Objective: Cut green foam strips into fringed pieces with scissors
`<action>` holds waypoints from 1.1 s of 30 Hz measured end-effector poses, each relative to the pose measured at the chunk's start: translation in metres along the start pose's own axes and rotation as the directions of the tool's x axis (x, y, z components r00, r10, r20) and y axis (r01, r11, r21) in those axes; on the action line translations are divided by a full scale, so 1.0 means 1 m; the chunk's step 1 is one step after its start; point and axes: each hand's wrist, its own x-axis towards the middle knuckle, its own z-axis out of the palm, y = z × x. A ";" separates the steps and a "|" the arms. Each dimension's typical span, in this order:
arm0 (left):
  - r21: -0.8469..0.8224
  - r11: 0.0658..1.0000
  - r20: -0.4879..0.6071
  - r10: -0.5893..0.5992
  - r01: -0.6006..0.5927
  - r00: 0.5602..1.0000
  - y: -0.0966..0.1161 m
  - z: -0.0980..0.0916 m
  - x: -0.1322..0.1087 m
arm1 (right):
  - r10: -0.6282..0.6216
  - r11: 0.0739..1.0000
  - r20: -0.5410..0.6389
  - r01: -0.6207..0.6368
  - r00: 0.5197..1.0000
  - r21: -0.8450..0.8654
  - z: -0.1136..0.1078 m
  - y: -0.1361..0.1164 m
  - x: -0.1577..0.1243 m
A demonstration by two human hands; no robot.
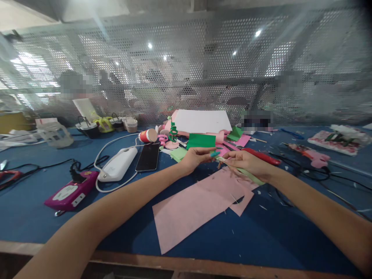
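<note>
Both hands meet above the middle of the table, fingertips close together. A narrow light green paper strip (253, 178) runs from between them and passes under my right hand (247, 162), whose thumb and fingers pinch it. My left hand (195, 160) is closed at the strip's other end. A small teal piece (215, 154) shows at its fingertips; I cannot tell what it is. Below the hands lies a large pink sheet (197, 209), with a smaller pink piece (242, 201) partly under it. A dark green paper (201, 141) lies just behind my left hand.
On the left are a phone (147, 157), a white power bank (118, 164) with a cable and a purple power strip (72, 190). Behind my right hand lies a red-handled tool (261, 155). A pink glue gun (314, 155) with a dark cord is farther right. Paper scraps litter the table.
</note>
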 end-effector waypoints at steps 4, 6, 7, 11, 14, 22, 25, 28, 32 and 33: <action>-0.071 0.997 0.034 -0.010 0.012 0.999 0.002 0.000 0.000 | 0.001 1.000 -0.010 -0.001 1.000 0.016 -0.001 -0.001 0.000; -0.059 0.998 0.022 -0.020 0.022 1.000 0.003 0.001 0.000 | 0.014 1.000 -0.005 -0.014 1.000 -0.001 -0.001 -0.002 -0.001; -0.045 0.999 0.005 -0.027 0.027 1.000 0.004 0.001 -0.001 | 0.021 1.000 0.000 -0.021 1.000 -0.014 0.000 -0.002 -0.002; -0.021 1.000 -0.088 -0.009 0.008 0.996 0.005 0.001 -0.001 | 0.009 0.997 0.030 -0.007 1.000 -0.080 0.000 0.000 -0.001; -0.053 0.998 -0.089 -0.026 0.022 0.996 0.005 0.001 -0.001 | -0.001 0.992 0.027 0.005 1.000 -0.130 -0.002 0.002 0.000; -0.087 0.994 0.035 -0.067 0.070 0.997 0.002 -0.005 0.000 | -0.011 0.991 -0.025 0.007 1.000 -0.136 -0.001 -0.004 -0.001; -0.068 0.993 0.040 -0.090 0.093 0.995 0.001 -0.005 0.000 | -0.026 0.991 -0.031 0.022 0.999 -0.130 -0.001 -0.005 -0.003; -0.075 0.990 0.001 -0.123 0.123 0.992 0.003 -0.004 0.001 | -0.038 0.998 0.005 0.038 0.999 -0.045 -0.003 -0.005 -0.004; -0.212 0.957 -0.030 -0.208 0.197 0.978 0.013 0.002 -0.002 | -0.102 0.988 -0.005 0.102 0.995 0.120 -0.011 -0.002 -0.003; -0.245 0.944 -0.018 -0.233 0.221 0.972 0.016 0.004 -0.004 | -0.106 0.987 -0.022 0.108 0.994 0.117 -0.013 -0.001 -0.002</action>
